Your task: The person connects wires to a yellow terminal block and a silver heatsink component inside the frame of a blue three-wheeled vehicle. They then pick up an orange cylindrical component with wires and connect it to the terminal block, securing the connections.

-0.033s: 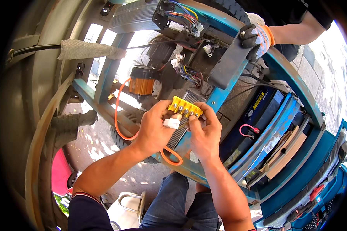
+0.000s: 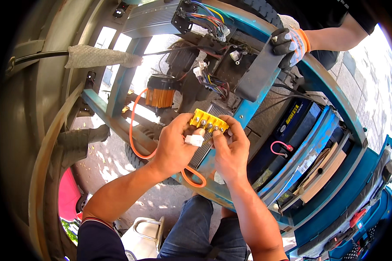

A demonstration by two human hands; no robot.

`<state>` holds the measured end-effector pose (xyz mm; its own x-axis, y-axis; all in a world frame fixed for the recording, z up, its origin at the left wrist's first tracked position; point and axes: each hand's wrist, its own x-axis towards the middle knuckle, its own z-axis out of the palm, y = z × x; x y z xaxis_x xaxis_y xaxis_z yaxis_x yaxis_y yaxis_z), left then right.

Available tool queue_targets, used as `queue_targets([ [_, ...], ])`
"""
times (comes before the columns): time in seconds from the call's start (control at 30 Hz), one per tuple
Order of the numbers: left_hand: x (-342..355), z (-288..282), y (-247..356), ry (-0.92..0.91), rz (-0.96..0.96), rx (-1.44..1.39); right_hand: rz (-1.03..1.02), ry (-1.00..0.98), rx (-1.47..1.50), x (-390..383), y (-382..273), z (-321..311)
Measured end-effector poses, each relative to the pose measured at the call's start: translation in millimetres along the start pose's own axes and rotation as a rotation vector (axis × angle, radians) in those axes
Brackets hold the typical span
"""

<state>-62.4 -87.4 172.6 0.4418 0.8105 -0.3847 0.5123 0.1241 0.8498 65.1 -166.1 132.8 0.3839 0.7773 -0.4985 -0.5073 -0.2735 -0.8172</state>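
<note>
My left hand (image 2: 175,141) is closed on the left end of a yellow terminal block (image 2: 208,120) with a row of metal screw studs. A white plug connector (image 2: 194,140) sits at the same hand's thumb. The block's right end is pinched by my right hand (image 2: 231,148), thumb and fingertips at its studs. Below the block lies a finned metal controller (image 2: 200,153), partly covered by my hands. An orange cable (image 2: 133,130) runs from near the round copper-coloured part (image 2: 160,92) behind my left hand; its loop comes out below the wrist.
A co-worker's gloved hand (image 2: 290,45) rests on a dark plate (image 2: 261,71) at the far right. Blue frame rails (image 2: 259,98) surround the opening. Loose wire bundles (image 2: 215,85) lie ahead, a dark battery (image 2: 292,135) right, a larger finned box (image 2: 152,19) at far left.
</note>
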Motion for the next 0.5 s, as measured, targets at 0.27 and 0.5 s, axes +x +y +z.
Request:
queue_targets([
  [0.27, 7.7, 4.7, -11.9, 0.094, 0.050, 0.068, 0.079, -0.025, 0.206, 15.6, 0.0, 14.5],
  [0.5, 16.1, 1.7, -17.1, 0.081, -0.001, -0.041, 0.061, 0.044, 0.152, 21.1, 1.1, 25.9],
])
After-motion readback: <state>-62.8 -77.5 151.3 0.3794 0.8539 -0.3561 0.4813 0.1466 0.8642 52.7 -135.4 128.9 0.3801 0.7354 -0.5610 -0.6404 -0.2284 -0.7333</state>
